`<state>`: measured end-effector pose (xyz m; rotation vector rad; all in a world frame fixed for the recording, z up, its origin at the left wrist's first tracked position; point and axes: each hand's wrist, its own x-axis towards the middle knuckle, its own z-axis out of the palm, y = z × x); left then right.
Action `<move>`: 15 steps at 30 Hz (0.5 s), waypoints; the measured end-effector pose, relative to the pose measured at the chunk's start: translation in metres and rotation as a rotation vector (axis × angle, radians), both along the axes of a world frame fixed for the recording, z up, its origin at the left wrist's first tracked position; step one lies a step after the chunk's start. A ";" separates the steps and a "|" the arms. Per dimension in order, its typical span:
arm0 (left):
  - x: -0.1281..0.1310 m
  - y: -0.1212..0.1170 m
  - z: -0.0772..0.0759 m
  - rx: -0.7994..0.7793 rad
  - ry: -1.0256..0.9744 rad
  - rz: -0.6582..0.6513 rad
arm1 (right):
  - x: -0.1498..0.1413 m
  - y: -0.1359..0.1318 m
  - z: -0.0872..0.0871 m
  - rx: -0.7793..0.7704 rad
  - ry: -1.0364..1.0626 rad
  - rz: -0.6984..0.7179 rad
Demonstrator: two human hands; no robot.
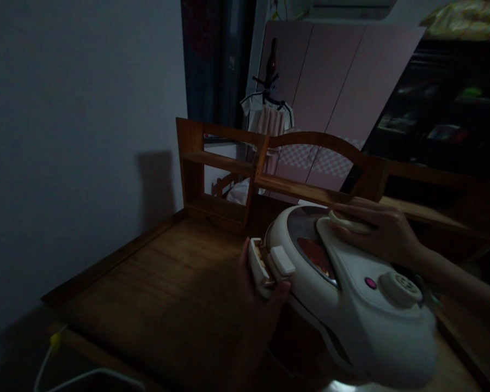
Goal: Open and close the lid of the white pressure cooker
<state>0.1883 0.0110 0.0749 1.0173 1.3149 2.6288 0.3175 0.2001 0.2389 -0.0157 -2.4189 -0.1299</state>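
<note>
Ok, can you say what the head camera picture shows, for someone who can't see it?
In a dim room, a person's two hands hold a white, rounded plastic cooker lid over a brown wooden desk. The left hand grips its front latch; the right hand rests on its top handle. A small wooden shelf stands behind.

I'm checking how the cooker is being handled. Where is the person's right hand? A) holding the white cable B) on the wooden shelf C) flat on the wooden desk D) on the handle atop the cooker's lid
D: the right hand lies over the handle on the white rice cooker lid, while the left hand grips its side box.
</note>
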 end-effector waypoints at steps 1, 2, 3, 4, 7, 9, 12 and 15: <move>-0.002 0.000 -0.001 -0.021 0.049 0.034 | 0.000 0.000 0.000 0.003 0.000 -0.003; -0.004 -0.001 -0.001 -0.051 0.095 0.072 | 0.001 0.001 0.000 0.001 -0.003 -0.010; -0.006 -0.001 -0.001 -0.082 0.139 0.108 | 0.001 0.002 -0.001 0.007 -0.005 -0.019; -0.007 -0.002 -0.001 -0.105 0.172 0.134 | 0.001 0.002 -0.001 0.003 -0.010 -0.033; -0.008 -0.004 0.000 -0.112 0.193 0.140 | 0.002 0.004 -0.002 -0.014 -0.015 -0.056; -0.008 -0.005 0.001 -0.109 0.180 0.124 | 0.002 0.003 -0.002 -0.003 0.002 -0.038; -0.005 -0.004 0.005 -0.099 0.162 0.118 | 0.001 -0.001 0.000 0.026 0.018 -0.023; -0.002 -0.002 0.008 -0.086 0.152 0.157 | 0.000 -0.002 0.000 0.002 0.016 -0.023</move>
